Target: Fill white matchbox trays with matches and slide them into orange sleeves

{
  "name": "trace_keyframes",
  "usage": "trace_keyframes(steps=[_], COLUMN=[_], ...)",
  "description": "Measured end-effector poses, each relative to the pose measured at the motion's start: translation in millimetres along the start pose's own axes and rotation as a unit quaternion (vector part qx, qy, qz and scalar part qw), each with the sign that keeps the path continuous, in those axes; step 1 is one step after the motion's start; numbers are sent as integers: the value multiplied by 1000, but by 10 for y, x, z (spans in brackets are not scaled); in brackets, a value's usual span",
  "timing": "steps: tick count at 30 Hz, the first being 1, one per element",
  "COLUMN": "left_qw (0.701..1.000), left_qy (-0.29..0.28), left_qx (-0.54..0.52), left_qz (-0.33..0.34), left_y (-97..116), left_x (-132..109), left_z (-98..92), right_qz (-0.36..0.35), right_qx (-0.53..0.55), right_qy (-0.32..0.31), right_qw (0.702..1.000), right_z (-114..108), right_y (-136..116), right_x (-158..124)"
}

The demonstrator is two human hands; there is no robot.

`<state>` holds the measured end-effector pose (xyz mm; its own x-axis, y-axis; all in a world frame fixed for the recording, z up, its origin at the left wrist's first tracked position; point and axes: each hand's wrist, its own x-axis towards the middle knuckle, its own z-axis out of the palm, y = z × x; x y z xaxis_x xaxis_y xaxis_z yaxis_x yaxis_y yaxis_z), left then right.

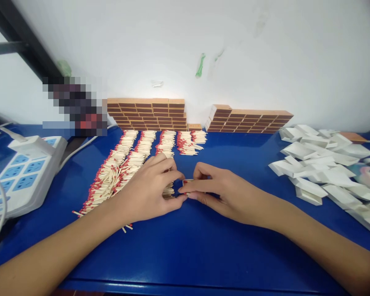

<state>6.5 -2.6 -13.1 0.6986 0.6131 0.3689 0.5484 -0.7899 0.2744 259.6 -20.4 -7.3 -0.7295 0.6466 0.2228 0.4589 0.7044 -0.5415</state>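
Observation:
In front of me a small white matchbox tray (188, 181) holds red-tipped matches and is mostly hidden by fingers. My right hand (217, 187) is closed around it, fingers on top and thumb below. From the other side, my left hand (156, 183) pinches its left end between forefinger and thumb. Under and behind the left hand lie long rows of loose matches (111, 176), red heads to the left. A shorter pile of matches (185, 144) lies beyond the hands.
Stacked brown matchboxes (151, 117) line the wall at back left, with another stack (249, 119) at back right. Folded white paper trays (323, 164) are heaped on the right. A white power strip (27, 172) with a cable sits left on the blue table (203, 255).

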Motion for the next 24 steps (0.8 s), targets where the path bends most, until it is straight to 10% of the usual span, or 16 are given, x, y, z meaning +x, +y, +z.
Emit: trace_keyframes(steps=[24], left_qw=[1000], left_qy=[-5], left_qx=[-4], left_qz=[-7], left_y=[6], left_x=[-3], left_z=[-13], right_qz=[65], right_qx=[-3], right_qy=[36], right_qw=[997], right_z=[40], right_y=[54], right_x=[43])
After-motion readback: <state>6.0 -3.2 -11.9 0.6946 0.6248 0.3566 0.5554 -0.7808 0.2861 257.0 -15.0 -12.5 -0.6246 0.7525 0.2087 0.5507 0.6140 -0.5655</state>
